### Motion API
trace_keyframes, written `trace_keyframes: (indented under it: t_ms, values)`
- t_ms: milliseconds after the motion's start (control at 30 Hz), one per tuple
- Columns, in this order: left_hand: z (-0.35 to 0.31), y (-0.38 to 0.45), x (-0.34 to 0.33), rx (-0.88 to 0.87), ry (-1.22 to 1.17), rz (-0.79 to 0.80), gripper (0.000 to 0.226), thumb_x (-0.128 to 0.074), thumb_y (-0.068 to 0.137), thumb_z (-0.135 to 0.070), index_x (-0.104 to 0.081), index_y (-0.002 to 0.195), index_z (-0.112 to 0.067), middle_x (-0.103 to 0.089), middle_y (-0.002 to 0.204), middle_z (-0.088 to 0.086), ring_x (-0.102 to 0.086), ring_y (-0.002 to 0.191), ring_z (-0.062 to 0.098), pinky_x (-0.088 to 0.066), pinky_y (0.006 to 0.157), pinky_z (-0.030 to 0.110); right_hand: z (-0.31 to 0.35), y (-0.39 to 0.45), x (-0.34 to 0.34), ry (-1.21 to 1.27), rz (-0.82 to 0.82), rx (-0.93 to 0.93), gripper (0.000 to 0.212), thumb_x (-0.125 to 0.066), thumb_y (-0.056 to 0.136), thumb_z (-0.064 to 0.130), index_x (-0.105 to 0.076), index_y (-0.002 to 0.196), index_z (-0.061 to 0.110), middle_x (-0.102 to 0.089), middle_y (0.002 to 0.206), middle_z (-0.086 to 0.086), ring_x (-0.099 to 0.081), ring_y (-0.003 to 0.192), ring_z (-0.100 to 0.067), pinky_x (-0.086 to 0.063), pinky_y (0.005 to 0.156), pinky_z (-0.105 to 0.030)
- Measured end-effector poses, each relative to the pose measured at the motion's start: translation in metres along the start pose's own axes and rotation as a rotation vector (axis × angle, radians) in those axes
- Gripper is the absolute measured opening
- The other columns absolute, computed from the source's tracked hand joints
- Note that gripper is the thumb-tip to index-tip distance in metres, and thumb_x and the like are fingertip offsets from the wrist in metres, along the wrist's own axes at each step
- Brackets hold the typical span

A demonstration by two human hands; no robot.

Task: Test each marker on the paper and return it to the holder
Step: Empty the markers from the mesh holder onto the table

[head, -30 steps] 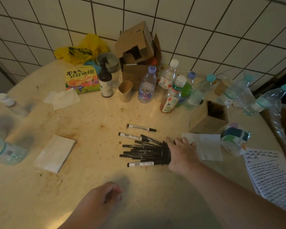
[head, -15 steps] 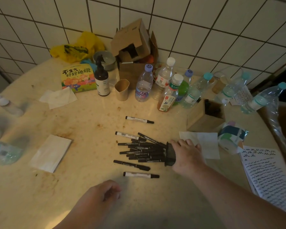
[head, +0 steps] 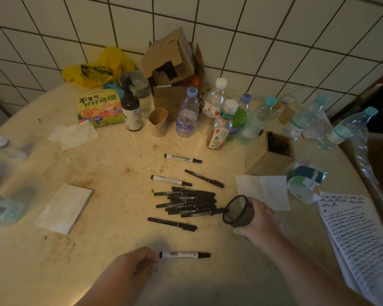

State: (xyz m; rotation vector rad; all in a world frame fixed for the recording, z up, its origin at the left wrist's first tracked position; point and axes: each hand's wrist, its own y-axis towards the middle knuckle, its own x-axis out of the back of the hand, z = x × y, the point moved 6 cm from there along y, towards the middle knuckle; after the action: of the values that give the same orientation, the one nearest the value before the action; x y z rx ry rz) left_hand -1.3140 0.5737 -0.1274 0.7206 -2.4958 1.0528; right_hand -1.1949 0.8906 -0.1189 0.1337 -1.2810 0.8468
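Observation:
My right hand (head: 260,218) grips the black mesh holder (head: 238,212), tipped on its side with its mouth facing left; one marker tip still sticks into it. Several black markers lie in a heap (head: 190,202) on the table just left of the holder. Others lie apart: a white-barrelled marker (head: 182,158) farther back, another (head: 170,180), a thin black one (head: 203,178), and one (head: 171,224) nearer me. A white-barrelled marker (head: 184,255) lies closest, just right of my left hand (head: 134,265), whose fingers are loosely curled. Scribbled paper (head: 356,237) lies at the right.
Several plastic bottles (head: 187,115), a brown spray bottle (head: 131,113), a paper cup (head: 158,122) and cardboard boxes (head: 175,69) crowd the back of the table. A wooden box (head: 265,155) and white napkin (head: 263,191) sit right; another napkin (head: 64,208) lies left.
My right hand has lifted the holder off and pulled it right, leaving the markers spilled in a heap. Loose markers have rolled toward me. My left hand has shifted slightly right.

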Motion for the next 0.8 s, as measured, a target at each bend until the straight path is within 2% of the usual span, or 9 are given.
trace_keyframes:
  t_ms: [167, 267, 367, 467, 600, 733, 800]
  values:
    - [-0.005, 0.003, -0.003, 0.009, 0.047, 0.009, 0.015, -0.063, 0.091, -0.028, -0.070, 0.082, -0.038, -0.070, 0.081, -0.027, -0.066, 0.077, -0.001, -0.052, 0.080, 0.017, -0.009, 0.002, 0.003, 0.046, -0.050, -0.072, 0.098, -0.085, 0.059, 0.044, -0.038, 0.144, 0.029, -0.051, 0.144, 0.006, -0.044, 0.133, -0.021, -0.039, 0.108, -0.050]
    - [-0.009, 0.003, -0.003, -0.007, 0.047, 0.032, 0.022, -0.062, 0.090, -0.027, -0.066, 0.088, -0.049, -0.071, 0.081, -0.024, -0.066, 0.077, -0.001, -0.054, 0.082, 0.021, -0.013, 0.003, 0.009, 0.076, -0.147, -0.137, 0.095, -0.085, 0.060, 0.041, -0.039, 0.143, 0.028, -0.052, 0.142, 0.005, -0.046, 0.132, -0.022, -0.038, 0.109, -0.050]
    - [-0.009, 0.004, -0.003, -0.010, 0.073, 0.028, 0.024, -0.063, 0.089, -0.028, -0.065, 0.084, -0.052, -0.070, 0.079, -0.025, -0.064, 0.075, -0.003, -0.053, 0.078, 0.018, -0.012, 0.002, 0.011, 0.136, -0.224, -0.144, 0.092, -0.086, 0.061, 0.040, -0.041, 0.140, 0.025, -0.055, 0.138, 0.002, -0.048, 0.129, -0.024, -0.040, 0.107, -0.049]
    - [-0.009, 0.004, -0.004, -0.009, 0.085, 0.029, 0.022, -0.062, 0.089, -0.029, -0.067, 0.080, -0.048, -0.070, 0.079, -0.023, -0.064, 0.076, -0.003, -0.050, 0.074, 0.013, -0.005, 0.003, 0.004, 0.280, -0.188, -0.086, 0.087, -0.088, 0.065, 0.035, -0.042, 0.138, 0.022, -0.056, 0.134, 0.001, -0.049, 0.127, -0.023, -0.044, 0.102, -0.042]
    - [-0.006, 0.003, -0.005, 0.014, 0.100, 0.025, 0.022, -0.062, 0.087, -0.030, -0.066, 0.082, -0.050, -0.071, 0.082, -0.020, -0.065, 0.082, -0.002, -0.050, 0.083, 0.016, 0.005, 0.005, -0.010, 0.531, -0.097, -0.088, 0.085, -0.091, 0.066, 0.029, -0.045, 0.137, 0.022, -0.056, 0.127, 0.006, -0.052, 0.117, -0.016, -0.045, 0.095, -0.033]
    - [-0.001, 0.001, -0.006, 0.028, 0.117, 0.037, 0.021, -0.063, 0.088, -0.028, -0.069, 0.078, -0.046, -0.072, 0.081, -0.019, -0.066, 0.082, 0.000, -0.050, 0.083, 0.014, 0.004, 0.007, -0.017, 0.642, -0.095, -0.106, 0.087, -0.093, 0.064, 0.023, -0.046, 0.137, 0.024, -0.058, 0.127, 0.006, -0.053, 0.120, -0.018, -0.045, 0.103, -0.038]
    - [0.000, 0.001, -0.006, 0.017, 0.104, 0.056, 0.026, -0.063, 0.087, -0.026, -0.068, 0.080, -0.051, -0.072, 0.080, -0.023, -0.067, 0.078, -0.003, -0.051, 0.081, 0.013, 0.005, 0.007, -0.020, 0.666, -0.081, -0.112, 0.088, -0.093, 0.065, 0.019, -0.045, 0.138, 0.025, -0.056, 0.125, 0.008, -0.052, 0.119, -0.016, -0.044, 0.104, -0.037]
